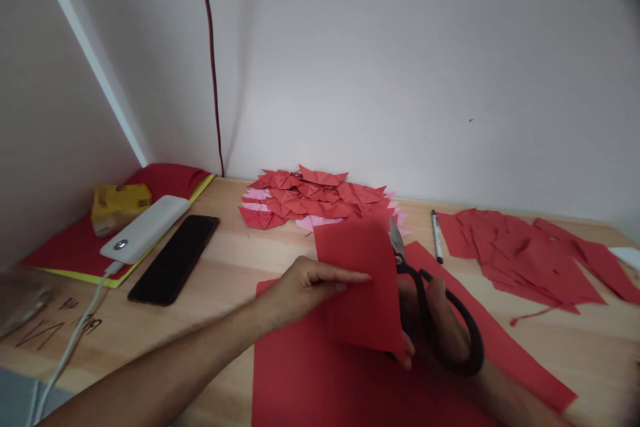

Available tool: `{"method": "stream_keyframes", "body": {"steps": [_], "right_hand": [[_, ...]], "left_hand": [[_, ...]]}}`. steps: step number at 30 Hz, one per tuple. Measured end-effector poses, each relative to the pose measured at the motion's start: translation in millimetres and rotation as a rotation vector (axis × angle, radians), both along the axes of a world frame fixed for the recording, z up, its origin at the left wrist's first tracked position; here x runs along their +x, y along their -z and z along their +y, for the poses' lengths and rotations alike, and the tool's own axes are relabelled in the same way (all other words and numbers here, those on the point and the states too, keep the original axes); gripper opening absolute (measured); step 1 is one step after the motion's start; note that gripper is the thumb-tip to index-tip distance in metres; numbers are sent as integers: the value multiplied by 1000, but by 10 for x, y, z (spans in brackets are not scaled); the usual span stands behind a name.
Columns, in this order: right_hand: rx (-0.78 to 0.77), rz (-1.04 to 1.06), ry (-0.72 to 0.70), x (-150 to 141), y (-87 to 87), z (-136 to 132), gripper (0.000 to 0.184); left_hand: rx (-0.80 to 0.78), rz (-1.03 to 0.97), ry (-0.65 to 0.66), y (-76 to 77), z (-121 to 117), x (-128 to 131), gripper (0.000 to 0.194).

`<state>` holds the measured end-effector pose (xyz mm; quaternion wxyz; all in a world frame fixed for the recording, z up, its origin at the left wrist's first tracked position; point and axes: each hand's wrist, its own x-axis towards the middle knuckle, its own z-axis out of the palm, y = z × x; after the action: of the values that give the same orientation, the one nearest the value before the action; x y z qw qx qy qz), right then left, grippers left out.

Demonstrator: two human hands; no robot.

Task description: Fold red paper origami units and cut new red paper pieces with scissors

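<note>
A rectangular piece of red paper (pixel 361 313) is raised in front of me, its left edge in my left hand (pixel 305 283). The index finger stretches across the front of the paper; the other fingers are partly hidden. My right hand (pixel 445 320) grips black-handled scissors (pixel 467 333), with the thumb at one handle loop. The scissors' metal blades point up beside the paper's right edge. Fingertips of the right hand show at the paper's lower right corner. Beneath both hands lies a larger red sheet (pixel 290 373) on the wooden table.
Folded red and pink paper pieces (pixel 320 197) are heaped by the wall. Right of them are a marker (pixel 437 237) and a pile of red paper pieces (pixel 525 257). A black phone (pixel 175 260), a cabled white power bank (pixel 145 230) and a yellow packet (pixel 120 207) sit left.
</note>
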<state>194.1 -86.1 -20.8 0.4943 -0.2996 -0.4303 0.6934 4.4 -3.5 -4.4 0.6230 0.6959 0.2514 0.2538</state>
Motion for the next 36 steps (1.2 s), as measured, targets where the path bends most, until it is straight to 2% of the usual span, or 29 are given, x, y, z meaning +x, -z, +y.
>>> {"method": "stream_keyframes", "body": {"steps": [4, 11, 23, 27, 33, 36], "right_hand": [[-2, 48, 3, 20, -10, 2, 71], [-139, 109, 73, 10, 0, -76, 71], [-274, -126, 183, 60, -5, -95, 75], [-204, -70, 150, 53, 11, -91, 75], [35, 46, 4, -4, 45, -30, 77], [32, 114, 30, 4, 18, -10, 70]], "left_hand": [[-12, -5, 13, -8, -20, 1, 28], [-30, -9, 28, -7, -34, -6, 27], [-32, 24, 29, 5, -20, -6, 28], [-13, 36, 26, 3, -15, -9, 28], [1, 41, 19, -29, -19, 4, 28], [9, 42, 18, -29, -23, 8, 28]]}}
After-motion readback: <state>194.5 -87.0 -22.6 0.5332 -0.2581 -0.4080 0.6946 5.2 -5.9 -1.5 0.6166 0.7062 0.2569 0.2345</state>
